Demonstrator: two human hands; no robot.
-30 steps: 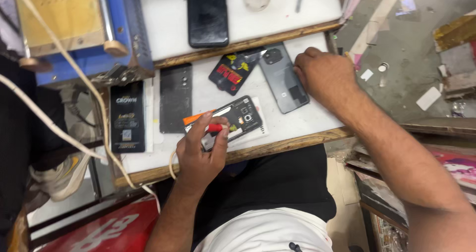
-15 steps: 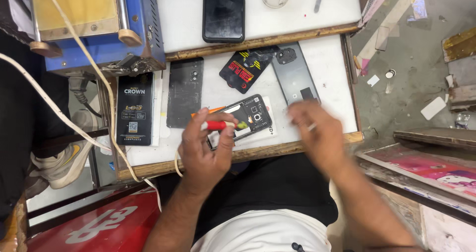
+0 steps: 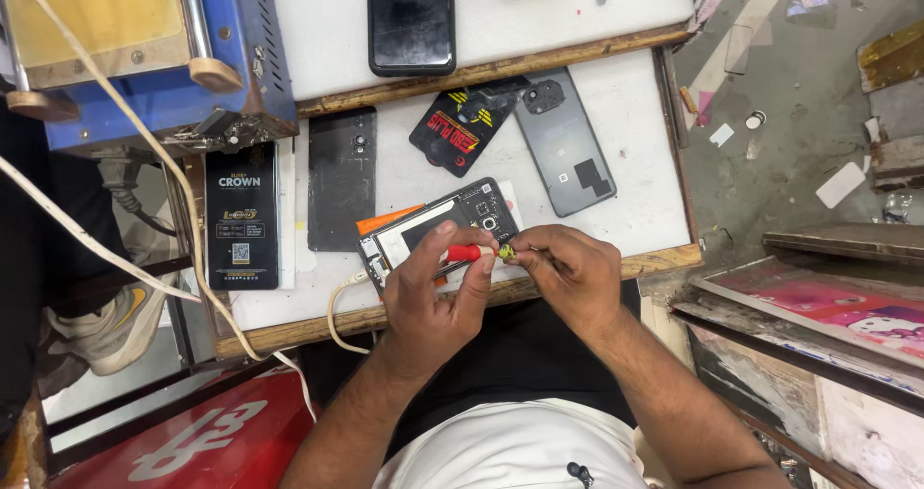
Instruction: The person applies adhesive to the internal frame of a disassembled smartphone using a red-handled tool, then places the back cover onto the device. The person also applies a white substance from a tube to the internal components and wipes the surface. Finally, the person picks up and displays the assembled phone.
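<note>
Both hands, left [image 3: 428,292] and right [image 3: 568,272], pinch a red-handled tool [image 3: 470,253] over the opened phone [image 3: 438,227]

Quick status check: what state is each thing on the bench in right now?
Opened phone: back off, insides showing, flat on the bench.
Red tool: pinched in left hand, tip at right hand.
Grey back cover: detached, lying flat.
Dark phone: screen off.
Black panel: flat, untouched.
</note>
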